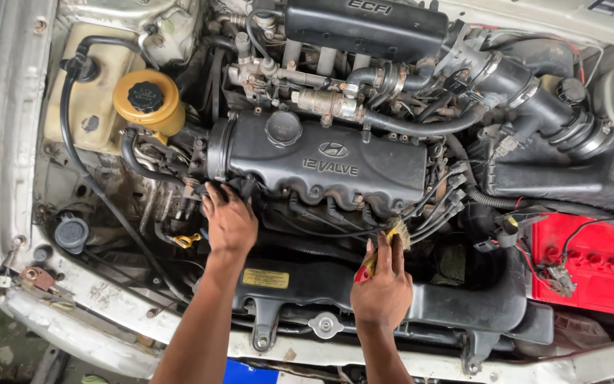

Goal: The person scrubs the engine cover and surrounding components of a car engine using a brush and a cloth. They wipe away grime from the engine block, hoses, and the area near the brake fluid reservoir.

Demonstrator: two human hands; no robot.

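At the far left of the engine bay sits a cream tank (92, 92) with a black hose (72, 153) running down from it, and beside it a yellow reservoir (152, 103) with a black cap. Lower down, near the bay's front edge, stands a small grey cap (72, 232), and a yellow dipstick loop (187, 241) shows just left of the left wrist.

The left hand (230, 222) reaches into the gap at the left end of the black valve cover (321, 160). Its fingers curl down among dark parts there, touching them; whether its grip has hold of anything I cannot tell, since the fingertips are hidden.

The valve cover lies across the middle, with a round filler cap (283, 128) on top and pipes and a black intake box (365, 27) behind it.

The right hand (384, 288) is in front of the cover's right end, above the black radiator shroud (335, 284). Its grip is closed round a brush (386, 245) with a red and yellow handle; the bristles point up at the bundle of ignition leads (438, 206), touching or just short of them.

To the right runs the ribbed air hose (534, 99), then a red battery (591, 267) at the far right.
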